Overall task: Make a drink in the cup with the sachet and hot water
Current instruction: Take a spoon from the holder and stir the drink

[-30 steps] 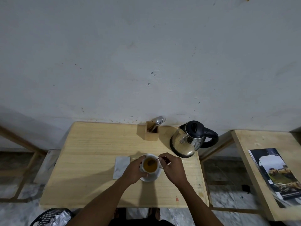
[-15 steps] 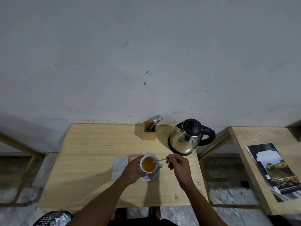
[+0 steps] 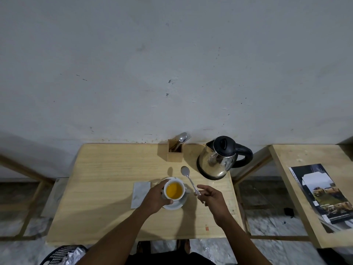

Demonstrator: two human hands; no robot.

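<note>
A white cup (image 3: pixel 174 190) full of orange-yellow drink stands on a white saucer (image 3: pixel 176 205) near the front of the wooden table (image 3: pixel 107 180). My left hand (image 3: pixel 155 197) wraps around the cup's left side. My right hand (image 3: pixel 211 197) is to the right of the cup and pinches the handle of a metal spoon (image 3: pixel 188 177), whose bowl points away, raised above the table beyond the cup. A silver sachet (image 3: pixel 139 194) lies flat just left of the saucer. The steel kettle (image 3: pixel 219 159) with a black lid and handle stands at the back right.
A wooden cutlery holder (image 3: pixel 174 153) with a spoon and fork stands against the wall beside the kettle. A second wooden table (image 3: pixel 298 155) at the right carries a magazine (image 3: pixel 322 192). A black basket (image 3: pixel 63 254) with foil in it sits below the table's front left.
My right hand has lifted the spoon out of the cup and swung its bowl up and away, toward the kettle. My left hand has stayed on the cup.
</note>
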